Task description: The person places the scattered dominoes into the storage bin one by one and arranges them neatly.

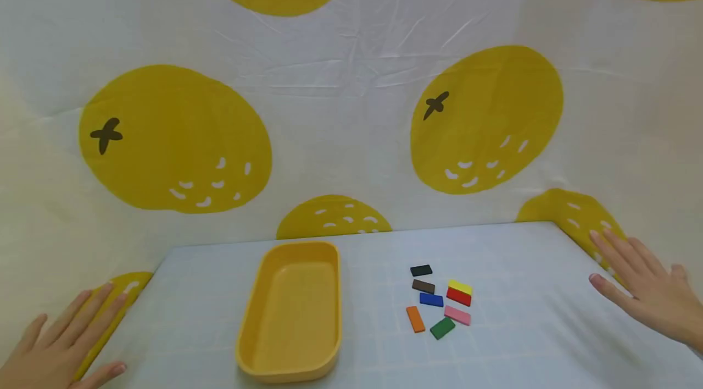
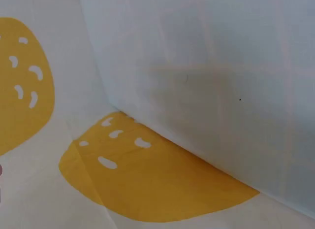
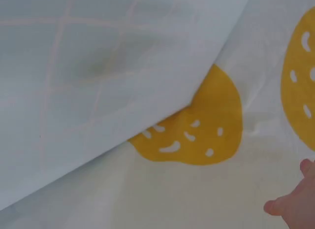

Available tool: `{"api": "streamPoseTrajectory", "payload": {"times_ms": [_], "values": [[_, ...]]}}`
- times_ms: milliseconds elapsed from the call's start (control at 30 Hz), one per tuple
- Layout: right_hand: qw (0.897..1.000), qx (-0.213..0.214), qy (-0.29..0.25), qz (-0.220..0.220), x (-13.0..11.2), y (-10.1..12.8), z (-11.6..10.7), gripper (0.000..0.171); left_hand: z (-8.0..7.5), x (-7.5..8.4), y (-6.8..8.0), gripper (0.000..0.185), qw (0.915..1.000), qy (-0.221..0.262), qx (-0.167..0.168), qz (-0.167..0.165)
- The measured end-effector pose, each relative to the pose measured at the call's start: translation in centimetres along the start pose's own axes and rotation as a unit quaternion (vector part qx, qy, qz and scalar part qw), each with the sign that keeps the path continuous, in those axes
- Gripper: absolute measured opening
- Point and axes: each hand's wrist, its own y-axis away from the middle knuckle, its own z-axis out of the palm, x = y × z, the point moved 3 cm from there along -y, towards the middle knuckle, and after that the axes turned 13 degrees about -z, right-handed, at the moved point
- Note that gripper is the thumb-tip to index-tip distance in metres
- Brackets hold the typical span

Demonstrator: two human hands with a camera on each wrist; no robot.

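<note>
My left hand (image 1: 68, 340) is at the table's left edge with its fingers straight and spread, holding nothing. Over at the right edge, my right hand (image 1: 650, 291) is spread the same way, also holding nothing. Between them stands a yellow oblong tray (image 1: 296, 370). To its right lie small coloured blocks: black (image 1: 421, 270), brown (image 1: 423, 286), blue (image 1: 431, 300), orange (image 1: 415, 319), green (image 1: 442, 328) and pink (image 1: 457, 315). A yellow block (image 1: 460, 286) touches a red block (image 1: 459, 297). Part of the right hand (image 3: 295, 202) enters the right wrist view's corner.
A pale blue checked cloth covers the table (image 1: 522, 352). White curtain fabric (image 1: 340, 132) printed with large yellow fruit rises behind it and along both sides. The tabletop's left edge (image 2: 187, 152) meets this fabric.
</note>
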Motion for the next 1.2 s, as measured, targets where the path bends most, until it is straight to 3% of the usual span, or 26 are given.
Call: {"api": "streamPoseTrajectory", "payload": {"times_ms": [100,167,267,333,400,467,533,600,700,767,833,867,900,1067,1100,1200], "values": [[0.996,0.054,-0.057,-0.031,-0.3,-0.6,-0.3,0.076,0.3,0.3,0.1,0.114,0.9997,0.012,-0.008,-0.018],[0.991,0.078,-0.106,-0.033,-0.7,-1.2,-0.5,0.069,0.3,0.5,-0.2,0.108,0.9984,0.054,0.009,-0.012],[0.978,0.098,-0.184,-0.011,-1.5,-2.4,-0.6,0.058,0.1,1.0,-0.9,0.089,0.989,0.133,-0.038,-0.051],[0.969,0.083,-0.23,0.027,-2.1,-3.3,-0.4,0.05,0.0,1.2,-1.5,0.078,0.9699,0.202,-0.1,-0.093],[0.951,0.064,-0.299,0.051,-2.8,-4.3,0.1,0.039,-0.1,1.8,-1.8,0.073,0.9382,0.248,-0.182,-0.158],[0.924,0.029,-0.374,0.073,-3.9,-5.4,1.0,0.032,0.1,2.7,-2.2,0.074,0.9033,0.289,-0.247,-0.198],[0.892,-0.011,-0.443,0.093,-5.3,-6.5,2.0,0.032,0.4,3.9,-2.6,0.075,0.859,0.336,-0.311,-0.229],[0.864,-0.048,-0.488,0.112,-7.0,-7.6,3.2,0.04,0.7,5.2,-3.0,0.073,0.8135,0.391,-0.349,-0.252],[0.838,-0.08,-0.523,0.137,-10.1,-9.1,4.7,0.053,1.5,7.0,-3.4,0.07,0.7452,0.48,-0.377,-0.268],[0.822,-0.087,-0.542,0.153,-12.1,-10.1,5.5,0.054,2.1,8.2,-3.5,0.068,0.7097,0.524,-0.387,-0.269],[0.807,-0.088,-0.56,0.166,-14.0,-10.9,6.3,0.052,2.6,9.3,-3.8,0.068,0.6842,0.555,-0.396,-0.259],[0.799,-0.089,-0.569,0.172,-14.9,-11.4,6.6,0.05,2.8,9.8,-3.9,0.067,0.6771,0.566,-0.399,-0.251],[0.792,-0.092,-0.578,0.175,-15.7,-11.8,6.9,0.049,3.0,10.3,-4.1,0.067,0.6765,0.569,-0.398,-0.246],[0.755,-0.105,-0.628,0.158,-18.7,-13.9,8.5,0.048,3.2,11.9,-5.0,0.062,0.6997,0.559,-0.38,-0.231],[0.747,-0.108,-0.638,0.154,-19.2,-14.2,8.8,0.048,3.4,12.0,-5.1,0.061,0.701,0.559,-0.378,-0.232],[0.727,-0.116,-0.659,0.155,-20.7,-15.1,9.9,0.048,4.0,12.3,-5.3,0.061,0.6896,0.567,-0.38,-0.243]]}}
